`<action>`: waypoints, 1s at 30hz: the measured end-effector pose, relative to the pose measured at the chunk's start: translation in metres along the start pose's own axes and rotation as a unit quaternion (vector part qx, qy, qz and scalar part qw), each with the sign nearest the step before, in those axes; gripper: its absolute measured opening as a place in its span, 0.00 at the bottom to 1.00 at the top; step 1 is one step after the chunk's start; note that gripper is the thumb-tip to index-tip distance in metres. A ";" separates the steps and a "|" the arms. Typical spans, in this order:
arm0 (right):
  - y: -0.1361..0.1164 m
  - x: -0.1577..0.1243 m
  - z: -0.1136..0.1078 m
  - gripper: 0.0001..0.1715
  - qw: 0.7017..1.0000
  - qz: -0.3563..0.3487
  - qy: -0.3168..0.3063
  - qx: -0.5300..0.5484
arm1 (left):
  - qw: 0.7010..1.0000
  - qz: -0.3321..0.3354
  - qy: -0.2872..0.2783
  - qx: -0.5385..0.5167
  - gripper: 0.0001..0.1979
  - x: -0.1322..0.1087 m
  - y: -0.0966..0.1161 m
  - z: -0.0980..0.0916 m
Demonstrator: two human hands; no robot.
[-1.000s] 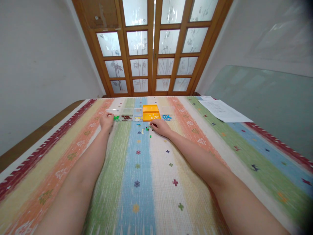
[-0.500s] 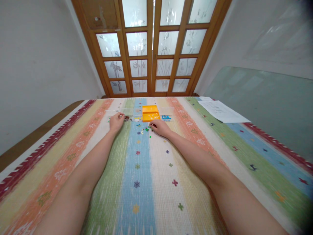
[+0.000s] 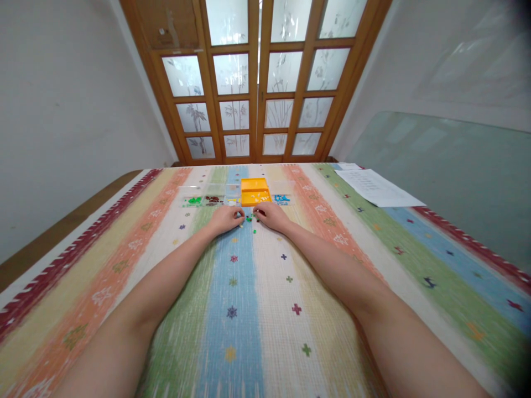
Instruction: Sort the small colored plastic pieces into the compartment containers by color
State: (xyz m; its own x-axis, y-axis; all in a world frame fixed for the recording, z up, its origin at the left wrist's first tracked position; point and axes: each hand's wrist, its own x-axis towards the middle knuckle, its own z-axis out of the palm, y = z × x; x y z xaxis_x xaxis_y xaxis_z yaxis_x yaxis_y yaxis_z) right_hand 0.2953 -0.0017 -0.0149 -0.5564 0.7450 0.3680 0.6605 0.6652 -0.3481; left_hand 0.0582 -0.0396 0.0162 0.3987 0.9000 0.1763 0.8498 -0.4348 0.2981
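My left hand [image 3: 227, 219] rests just left of a small loose pile of pieces [image 3: 249, 218], green and dark ones among them. Its thumb and fingers come together over the pile's left side, and what they hold is too small to make out. On the pile's right side is my right hand [image 3: 269, 214], fingertips pinched close together over dark bits. A single green piece [image 3: 254, 231] lies nearer to me on the cloth. Beyond the hands stands an open yellow box [image 3: 256, 190] with white pieces in its front part.
Left of the yellow box, clear compartments hold green pieces [image 3: 193, 200], dark brown pieces [image 3: 214, 199] and some yellow ones. Blue pieces [image 3: 281, 198] lie in a clear box on the right. Printed paper sheets [image 3: 375, 188] lie at the far right of the striped tablecloth [image 3: 274, 331].
My left hand has moved right and nearer, from the brown compartment to the loose pile. The green pieces it covered now show. My right hand has stayed almost still.
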 end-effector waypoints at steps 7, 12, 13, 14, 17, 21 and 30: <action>-0.002 0.000 -0.001 0.11 1.000 0.004 0.001 0.000 | 0.999 -0.039 0.000 0.003 0.12 -0.001 0.009 0.005; -0.002 0.000 -0.002 0.11 1.000 0.010 -0.002 -0.002 | 0.999 -0.038 0.016 0.001 0.12 -0.001 0.011 0.011; -0.002 0.000 -0.002 0.11 1.000 0.010 -0.002 -0.002 | 0.999 -0.034 0.019 0.000 0.12 0.000 0.011 0.012; -0.002 0.000 -0.002 0.10 1.000 0.008 -0.002 -0.002 | 0.999 -0.033 0.022 0.000 0.12 0.000 0.010 0.012; -0.003 0.000 -0.002 0.10 1.000 0.005 -0.001 -0.002 | 0.998 -0.044 0.038 -0.003 0.12 0.000 0.005 0.011; -0.002 -0.001 -0.003 0.10 1.000 0.001 0.004 0.001 | 0.995 -0.066 0.068 -0.007 0.12 0.002 -0.007 0.006; 0.000 -0.001 -0.002 0.10 1.000 -0.001 0.002 0.006 | 0.961 -0.132 0.202 -0.137 0.15 0.007 -0.083 -0.004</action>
State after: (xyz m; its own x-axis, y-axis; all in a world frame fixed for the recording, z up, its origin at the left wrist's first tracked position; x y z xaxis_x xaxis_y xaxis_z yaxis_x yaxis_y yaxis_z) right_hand 0.2967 -0.0026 -0.0140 -0.5558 0.7436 0.3718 0.6535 0.6672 -0.3574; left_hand -0.0108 0.0028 -0.0030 -0.0320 0.9190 0.3929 0.7583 -0.2338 0.6086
